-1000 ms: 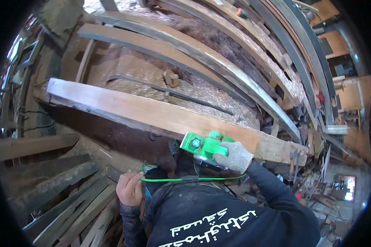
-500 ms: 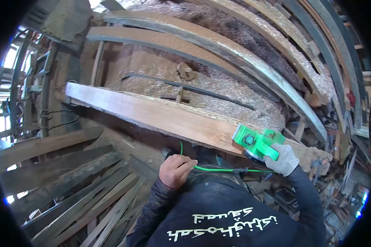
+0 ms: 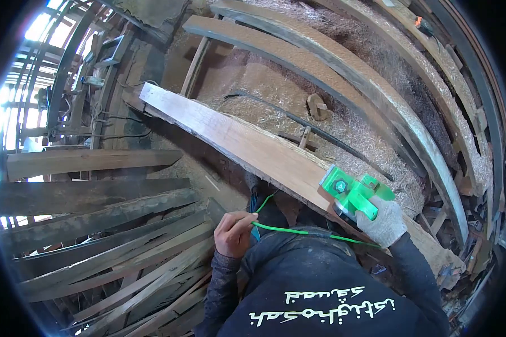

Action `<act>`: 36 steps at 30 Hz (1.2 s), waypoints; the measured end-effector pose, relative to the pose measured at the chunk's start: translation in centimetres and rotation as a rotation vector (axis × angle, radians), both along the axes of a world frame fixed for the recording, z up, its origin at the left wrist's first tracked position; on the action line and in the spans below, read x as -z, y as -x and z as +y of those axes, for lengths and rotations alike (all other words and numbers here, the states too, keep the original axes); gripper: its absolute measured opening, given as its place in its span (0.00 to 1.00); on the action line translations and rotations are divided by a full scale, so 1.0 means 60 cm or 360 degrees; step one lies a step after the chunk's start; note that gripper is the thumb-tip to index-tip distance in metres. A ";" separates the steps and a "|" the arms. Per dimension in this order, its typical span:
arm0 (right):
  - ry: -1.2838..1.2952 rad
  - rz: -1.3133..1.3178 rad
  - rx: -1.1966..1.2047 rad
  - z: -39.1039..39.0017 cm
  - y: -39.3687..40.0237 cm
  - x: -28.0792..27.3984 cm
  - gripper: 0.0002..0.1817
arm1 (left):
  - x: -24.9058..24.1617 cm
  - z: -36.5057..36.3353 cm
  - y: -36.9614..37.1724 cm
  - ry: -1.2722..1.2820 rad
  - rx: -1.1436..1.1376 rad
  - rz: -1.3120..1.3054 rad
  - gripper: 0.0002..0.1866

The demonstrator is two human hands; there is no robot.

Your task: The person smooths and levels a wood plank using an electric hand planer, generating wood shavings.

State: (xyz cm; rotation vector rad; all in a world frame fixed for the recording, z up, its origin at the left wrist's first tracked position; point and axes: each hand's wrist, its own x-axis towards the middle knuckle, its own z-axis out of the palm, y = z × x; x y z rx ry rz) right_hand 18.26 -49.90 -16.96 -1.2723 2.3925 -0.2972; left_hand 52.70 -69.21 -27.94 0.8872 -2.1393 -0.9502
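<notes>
A long wooden plank slants from the upper left to the lower right, its top face pale and smooth. On its right part sits a green power planer. My right hand, in a light glove, is wrapped round the planer's handle. Bare and left of my body, my left hand pinches a green cable between thumb and fingers. The cable runs from there across my waist toward my right wrist. The underside of the planer is hidden against the wood.
Curved timbers stretch across the top and right. Several rough beams lie at the lower left. Sawdust and shavings cover the ground beyond the plank, where a dark strip and a small wooden block lie.
The view has turned, so the plank looks steeper and the beams at left show more. Both hands keep their holds; the planer is still near the same part of the plank.
</notes>
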 end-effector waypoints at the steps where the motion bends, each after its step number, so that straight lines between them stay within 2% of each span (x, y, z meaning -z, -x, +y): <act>1: 0.0000 0.0024 -0.0013 -0.016 -0.005 0.006 0.16 | -0.002 -0.010 -0.010 -0.0008 -0.0007 0.0004 0.12; 7: -0.0013 0.0066 -0.0064 -0.110 -0.039 0.022 0.19 | 0.012 -0.082 -0.048 -0.0049 -0.0095 -0.0023 0.17; 14: -0.0090 -0.0005 -0.0144 -0.239 -0.071 0.062 0.20 | 0.033 -0.149 -0.091 -0.0139 -0.0199 -0.0039 0.14; 22: -0.0224 -0.0027 -0.0223 -0.400 -0.112 0.100 0.20 | 0.074 -0.206 -0.130 -0.0275 -0.0331 -0.0029 0.17; 26: -0.0195 -0.0095 -0.0225 -0.492 -0.132 0.119 0.24 | 0.078 -0.245 -0.149 -0.0288 -0.0401 -0.0019 0.16; 29: -0.0162 0.0071 -0.0250 -0.546 -0.150 0.156 0.27 | 0.095 -0.267 -0.174 -0.0312 -0.0441 -0.0031 0.17; 36: -0.0165 0.0093 -0.0318 -0.715 -0.193 0.202 0.30 | 0.105 -0.329 -0.208 -0.0408 -0.0461 -0.0037 0.19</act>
